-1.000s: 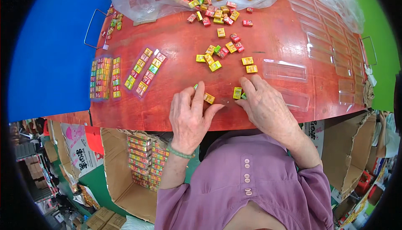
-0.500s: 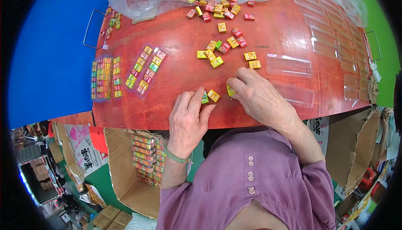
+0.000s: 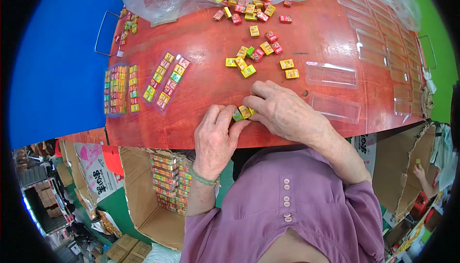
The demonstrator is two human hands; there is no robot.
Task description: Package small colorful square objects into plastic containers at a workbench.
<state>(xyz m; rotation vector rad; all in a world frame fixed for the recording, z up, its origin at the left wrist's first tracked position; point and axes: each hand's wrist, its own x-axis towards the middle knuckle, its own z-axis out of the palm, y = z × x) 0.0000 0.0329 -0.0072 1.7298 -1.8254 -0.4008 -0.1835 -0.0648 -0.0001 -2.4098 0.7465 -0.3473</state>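
Observation:
Near the front edge of the red table, my left hand [image 3: 215,136] is closed with its thumb and forefinger against a small green box [image 3: 237,115]. Beside it stands a small yellow box [image 3: 245,112] in the same short row. My right hand [image 3: 285,109] pinches another yellow box at the row's right end, mostly hidden by the fingers. Just beyond my hands lie loose small boxes [image 3: 248,71] in yellow, red and green, with two yellow ones [image 3: 292,74] apart on the right.
Filled clear trays [image 3: 167,83] and stacked trays [image 3: 116,90] sit at left. Clear plastic trays [image 3: 330,74] lie at right. A plastic bag [image 3: 153,4] spills boxes at the far side. Below the table, a cardboard carton [image 3: 139,200] holds filled packs. Another person's hand [image 3: 420,173] shows far right.
My right hand has moved left, bringing its yellow box up against the others. My left hand has shifted slightly, and the boxes now form a tight row. Another person's hand has appeared at far right.

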